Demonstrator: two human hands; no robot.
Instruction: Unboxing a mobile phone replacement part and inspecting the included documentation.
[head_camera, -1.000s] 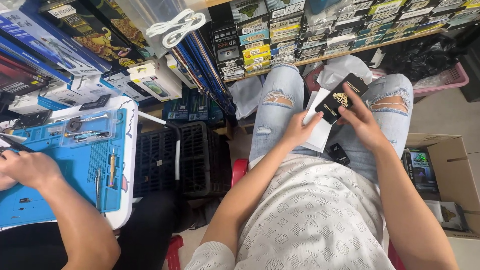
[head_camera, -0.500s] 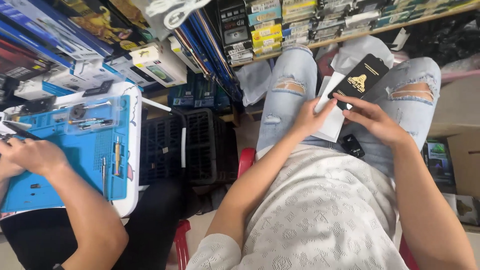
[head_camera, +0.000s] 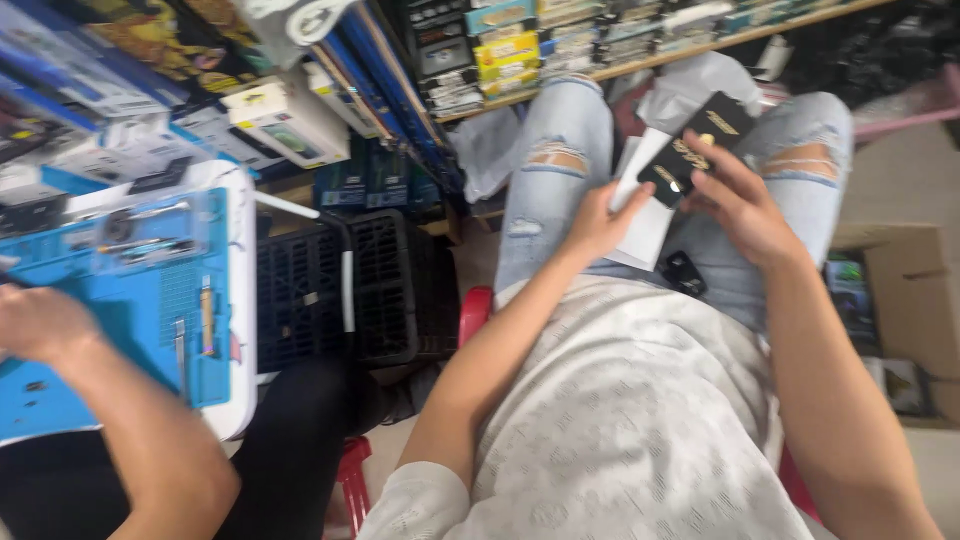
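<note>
Cluttered shop aisle, stacked boxes behind. Flat black rectangular box with gold print (head_camera: 693, 150) above lap, long axis slanting up-right. Right hand (head_camera: 745, 205) pinches its lower edge; left hand (head_camera: 598, 215) fingers curled on white paper sleeve (head_camera: 640, 215), just left.

At the left stands a white table (head_camera: 238, 300) with a blue work mat (head_camera: 150, 300) on it, where small tools (head_camera: 205, 315) lie. Another person's arm (head_camera: 120, 420) rests there. Beside it is a black plastic crate (head_camera: 345, 290). A shelf (head_camera: 640, 60) carries stacked boxes (head_camera: 510, 50). At the right stands a cardboard box (head_camera: 915, 290).
</note>
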